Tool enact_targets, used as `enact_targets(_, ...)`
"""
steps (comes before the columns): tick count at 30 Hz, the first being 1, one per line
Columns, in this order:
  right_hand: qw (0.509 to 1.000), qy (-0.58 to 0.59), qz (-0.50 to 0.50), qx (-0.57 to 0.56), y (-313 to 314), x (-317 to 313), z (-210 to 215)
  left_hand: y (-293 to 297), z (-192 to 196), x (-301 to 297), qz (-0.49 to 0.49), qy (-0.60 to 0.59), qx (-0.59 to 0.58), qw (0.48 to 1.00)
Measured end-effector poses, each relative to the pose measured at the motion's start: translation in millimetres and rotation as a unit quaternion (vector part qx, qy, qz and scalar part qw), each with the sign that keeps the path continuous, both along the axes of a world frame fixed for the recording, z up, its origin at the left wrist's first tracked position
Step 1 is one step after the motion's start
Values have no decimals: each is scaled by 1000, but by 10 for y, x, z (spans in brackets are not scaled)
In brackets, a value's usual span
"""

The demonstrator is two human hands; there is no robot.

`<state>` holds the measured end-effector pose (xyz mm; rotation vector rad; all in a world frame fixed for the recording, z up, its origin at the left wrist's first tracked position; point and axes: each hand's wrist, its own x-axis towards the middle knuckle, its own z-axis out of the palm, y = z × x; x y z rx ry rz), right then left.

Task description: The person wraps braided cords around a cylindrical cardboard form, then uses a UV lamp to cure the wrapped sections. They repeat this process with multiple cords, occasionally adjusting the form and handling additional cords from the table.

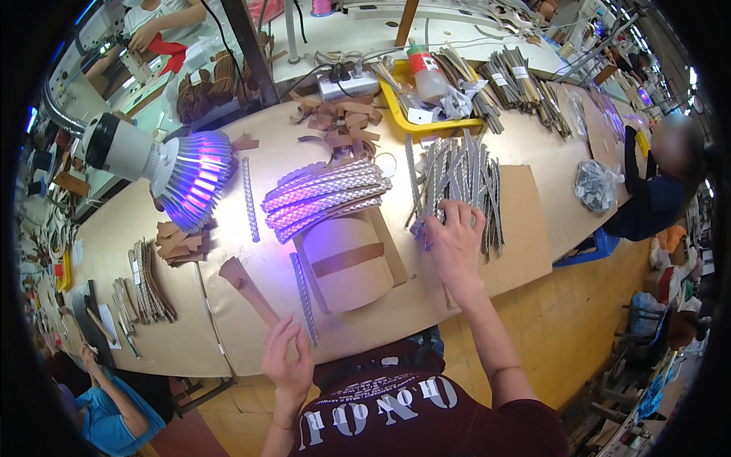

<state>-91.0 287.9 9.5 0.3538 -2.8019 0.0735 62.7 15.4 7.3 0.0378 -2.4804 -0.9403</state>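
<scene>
My right hand point(457, 247) reaches over a pile of grey braided strips point(461, 167), its bent fingers closed on strip ends at the pile's near left. My left hand point(288, 362) hovers near the table's front edge, fingers loosely curved and apart, with nothing visible in them. Just beyond it lie a flat bundle of brown strips point(250, 289) and a single braided strip point(302, 297). Between my hands stands a rounded cardboard form point(343, 266) with a brown band across it. Behind it, a stack of silvery braided strips point(327, 198) glows purple under the lamp.
A ribbed lamp point(190, 179) juts in from the left. Brown scraps point(339, 122), a yellow tray point(396, 114) with a bottle point(426, 72), and more strip bundles point(518, 80) lie at the back. A cardboard sheet point(521, 228) lies at right. Other people work around the table.
</scene>
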Motion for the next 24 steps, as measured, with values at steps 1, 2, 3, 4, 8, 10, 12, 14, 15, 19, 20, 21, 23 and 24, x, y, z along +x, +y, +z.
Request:
enact_targets(1, 1000, -29, -6, -1, 14, -6, 5, -1, 46, -42, -3, 35, -3, 999)
enact_targets(2, 1000, -7, 0, -16, 35, 2, 24, 6, 99, -92, -5, 69, -6, 998)
enact_targets(3, 1000, -12, -6, -27, 60, 41, 58, 25, 155, -144, -38, 94, 2, 995)
enact_targets(4, 999, -17, -12, -38, 82, 87, 95, 54, 211, -206, -72, 118, 10, 990)
enact_targets(8, 986, -9, -124, -115, 153, 253, 192, 180, 437, -499, -263, 137, 20, 955)
enact_targets(10, 968, -36, -192, -157, 210, 260, 184, 287, 493, -681, -321, 135, 24, 937)
enact_targets(12, 955, -66, -211, -196, 258, 253, 152, 374, 545, -834, -374, 131, 29, 918)
enact_targets(14, 901, -154, -258, -312, 291, 255, 122, 440, 587, -939, -417, 120, 37, 900)
enact_targets(15, 896, -147, -254, -334, 296, 263, 114, 471, 600, -975, -422, 126, 47, 896)
enact_targets(19, 805, -156, -250, -515, 322, 336, 222, 538, 622, -1055, -435, 63, 115, 891)
enact_targets(20, 757, -169, -249, -581, 338, 358, 290, 548, 631, -1064, -436, 31, 140, 888)
enact_targets(21, 724, -177, -212, -632, 352, 374, 370, 548, 655, -1060, -416, -37, 186, 889)
enact_targets(23, 643, -194, -145, -726, 354, 410, 548, 537, 736, -1046, -372, -156, 271, 874)
enact_targets(24, 632, -222, -116, -734, 331, 417, 631, 540, 772, -1067, -355, -203, 339, 848)
